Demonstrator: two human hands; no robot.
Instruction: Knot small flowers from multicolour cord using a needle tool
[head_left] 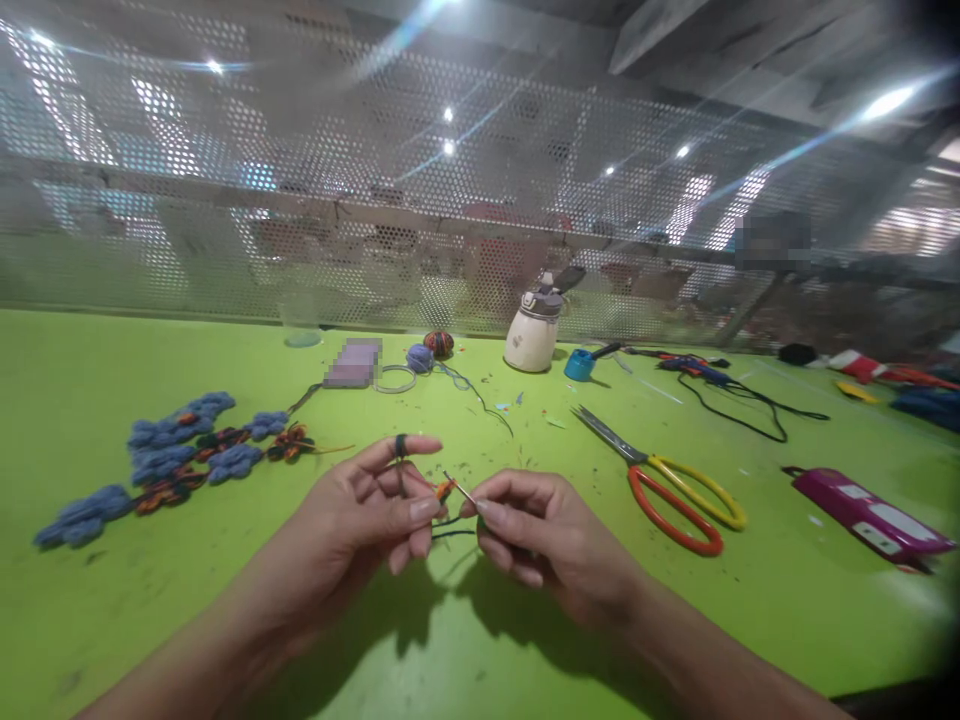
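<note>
My left hand (375, 505) pinches a small orange and dark crochet piece (444, 490) between thumb and fingers. Dark yarn (400, 447) wraps round its raised index finger. Facing it, my right hand (536, 530) is closed on a thin crochet hook (463, 492), whose tip meets the crochet piece. A dark strand runs between the two hands, just above the green table (480, 650). Several blue crochet flowers (161, 462) and dark-and-orange crochet flowers (291, 442) lie to the left of my hands.
Scissors (675, 505) with red and yellow handles lie to the right, near a magenta case (874, 515). Farther back are a white jug (532, 335), a blue pot (580, 365), yarn balls (439, 344), a clear cup (301, 325) and a glue gun (697, 370). A perforated screen (337, 230) stands behind.
</note>
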